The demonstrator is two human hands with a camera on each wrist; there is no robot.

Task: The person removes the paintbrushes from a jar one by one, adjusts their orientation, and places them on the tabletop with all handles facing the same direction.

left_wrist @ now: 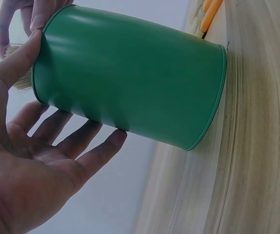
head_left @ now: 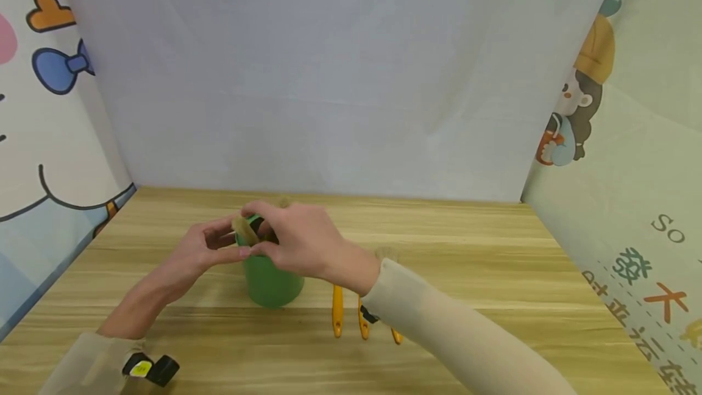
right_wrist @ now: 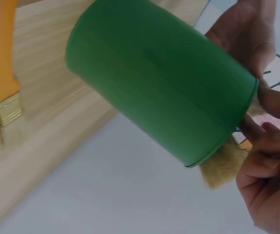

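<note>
A green cylindrical cup point(head_left: 272, 282) stands on the wooden table, tan paintbrush bristles point(head_left: 244, 231) sticking out of its mouth. More bristles point(right_wrist: 222, 165) show at the rim in the right wrist view. My left hand point(head_left: 192, 253) holds the cup from the left, thumb near the rim and fingers around its side point(left_wrist: 130, 78). From the right, my right hand point(head_left: 307, 238) reaches over the mouth. Its curled fingers hold a paintbrush there, though the contact is partly hidden by the hand and rim.
Several paintbrushes with orange handles point(head_left: 337, 316) lie on the table right of the cup, partly under my right forearm. One shows a metal ferrule point(right_wrist: 9, 109) in the right wrist view. A plain pale cloth point(head_left: 329, 78) hangs behind, with printed cloths at both sides.
</note>
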